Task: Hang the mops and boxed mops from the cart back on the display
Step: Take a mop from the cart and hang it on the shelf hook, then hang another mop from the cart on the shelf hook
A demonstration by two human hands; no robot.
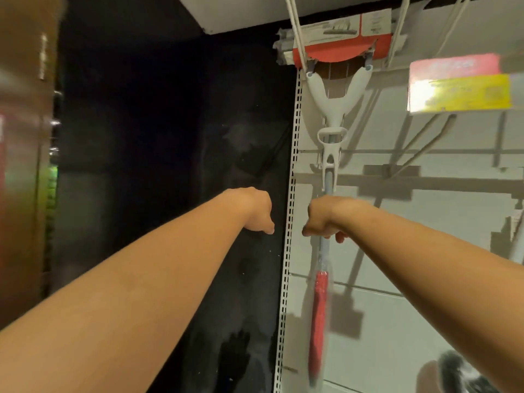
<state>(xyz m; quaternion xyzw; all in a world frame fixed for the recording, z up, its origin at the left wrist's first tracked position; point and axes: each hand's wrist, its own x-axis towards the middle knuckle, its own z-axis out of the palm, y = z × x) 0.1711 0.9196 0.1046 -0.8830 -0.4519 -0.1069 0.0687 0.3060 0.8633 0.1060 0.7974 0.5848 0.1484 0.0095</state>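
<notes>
Brown, blurred panelling (pixel 22 137) fills the left edge of the frame, and next to it a black wall (pixel 170 123) takes up the middle. The left hand (pixel 255 212) is stretched out in front of this dark wall at mid-height. Its fingers hang loosely bent downward with nothing in them, and it is near the mop but apart from it.

Just to its right a white perforated upright (pixel 289 251) runs from top to bottom and marks the left edge of the display (pixel 397 307), whose back panel is pale and crossed by shadows.

The right hand (pixel 323 219) is curled round the blue-grey shaft of the mop (pixel 330 154), gripping it at mid-height just right of the upright. The mop stands head up against the display. Its head, in a red card sleeve (pixel 337 49), is at the top of the frame between white hook rods (pixel 296 38). Its white forked yoke is below the head, and the shaft runs down through the fist to a red grip (pixel 317 316), blurred and wrapped in clear film, at the lower centre right.

In the upper right hangs a pink and yellow price tag (pixel 459 83), too blurred to read. A dark fuzzy shape (pixel 459 373) sits in the lower right corner, too blurred to tell what it is.
</notes>
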